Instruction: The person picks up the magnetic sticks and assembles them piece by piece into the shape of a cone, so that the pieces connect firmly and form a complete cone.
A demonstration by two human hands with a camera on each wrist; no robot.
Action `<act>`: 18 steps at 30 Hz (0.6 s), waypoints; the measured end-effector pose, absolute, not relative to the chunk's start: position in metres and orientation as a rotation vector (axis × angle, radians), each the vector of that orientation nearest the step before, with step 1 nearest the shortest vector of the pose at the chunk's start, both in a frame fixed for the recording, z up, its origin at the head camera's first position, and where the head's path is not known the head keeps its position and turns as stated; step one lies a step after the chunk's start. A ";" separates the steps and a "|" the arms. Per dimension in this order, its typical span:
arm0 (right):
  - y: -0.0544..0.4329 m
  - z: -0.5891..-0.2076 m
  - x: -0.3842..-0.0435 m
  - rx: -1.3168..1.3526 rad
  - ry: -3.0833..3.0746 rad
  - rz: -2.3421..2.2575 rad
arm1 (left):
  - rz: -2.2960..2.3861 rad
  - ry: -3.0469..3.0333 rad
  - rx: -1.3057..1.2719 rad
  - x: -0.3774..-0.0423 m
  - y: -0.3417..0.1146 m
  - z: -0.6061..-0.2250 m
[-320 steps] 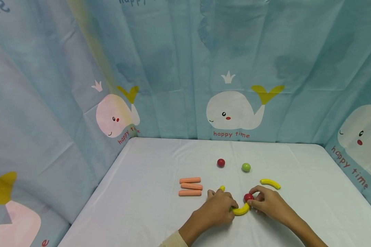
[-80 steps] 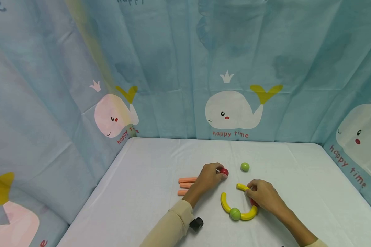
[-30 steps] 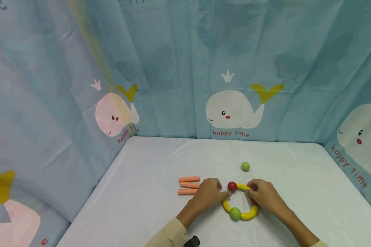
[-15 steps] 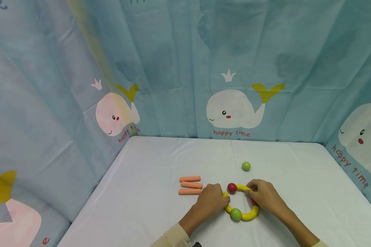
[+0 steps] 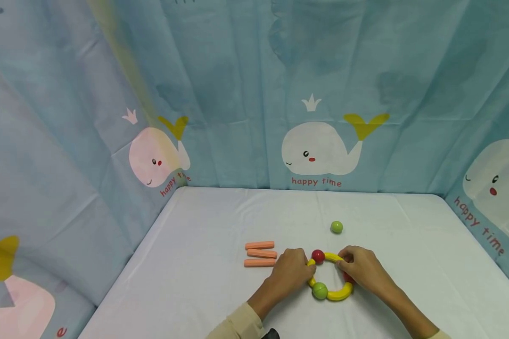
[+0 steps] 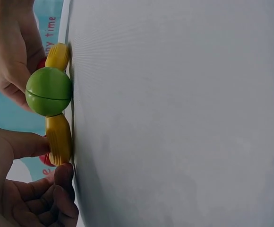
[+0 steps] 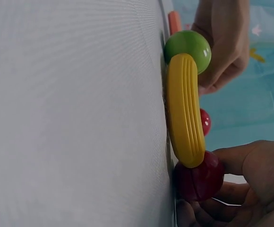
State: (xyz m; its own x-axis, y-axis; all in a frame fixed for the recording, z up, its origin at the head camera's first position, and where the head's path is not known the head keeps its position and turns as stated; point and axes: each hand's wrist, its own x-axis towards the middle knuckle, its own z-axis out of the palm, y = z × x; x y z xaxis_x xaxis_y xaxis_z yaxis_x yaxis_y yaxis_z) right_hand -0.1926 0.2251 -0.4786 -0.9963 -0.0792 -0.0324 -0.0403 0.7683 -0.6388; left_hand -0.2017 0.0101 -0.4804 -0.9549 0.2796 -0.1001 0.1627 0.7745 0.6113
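Yellow curved rods and balls lie joined in a ring on the white table. My left hand (image 5: pixel 290 273) pinches the left curved rod (image 6: pixel 59 139) between thumb and finger, its upper end right at a red ball (image 5: pixel 318 256). On the far side, my right hand (image 5: pixel 365 268) pinches the upper-right curved rod (image 5: pixel 332 257), covering part of it. A second red ball (image 7: pixel 201 177) sits under the right thumb, half hidden in the head view. The near curved rod (image 5: pixel 340 294) runs from that ball to a green ball (image 5: pixel 320 290), which meets the left rod.
Three straight orange rods (image 5: pixel 260 253) lie left of the left hand. A loose green ball (image 5: pixel 337 227) rests beyond the ring. Blue curtains printed with whales (image 5: pixel 318 148) stand behind and beside the white table (image 5: pixel 203 235).
My left hand has brought the far red ball to the upper-right rod's end, let go, then gripped the left rod and swung its upper end to that ball. The right hand stays put.
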 end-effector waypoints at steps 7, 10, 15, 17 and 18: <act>0.225 -0.479 -0.194 -0.075 2.889 -1.035 | 0.912 2.795 0.333 -0.202 0.011 -0.480; 0.225 -0.478 -0.194 -0.075 2.887 -1.031 | 0.912 2.790 0.327 -0.202 0.011 -0.480; 0.226 -0.478 -0.194 -0.071 2.881 -1.018 | 0.920 2.782 0.327 -0.203 0.011 -0.480; 0.226 -0.477 -0.194 -0.068 2.878 -1.014 | 0.920 2.781 0.326 -0.203 0.011 -0.480; 0.226 -0.477 -0.194 -0.065 2.877 -1.013 | 0.917 2.782 0.327 -0.203 0.011 -0.480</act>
State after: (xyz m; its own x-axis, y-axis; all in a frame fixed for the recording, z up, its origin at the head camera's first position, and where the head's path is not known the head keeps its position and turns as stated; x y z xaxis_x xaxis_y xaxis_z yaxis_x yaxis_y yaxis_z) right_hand -0.1937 0.2264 -0.4773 -0.9949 -0.0705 -0.0715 -0.0102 0.7790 -0.6269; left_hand -0.2032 0.0107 -0.4800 -0.9568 0.2677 -0.1138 0.1475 0.7838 0.6033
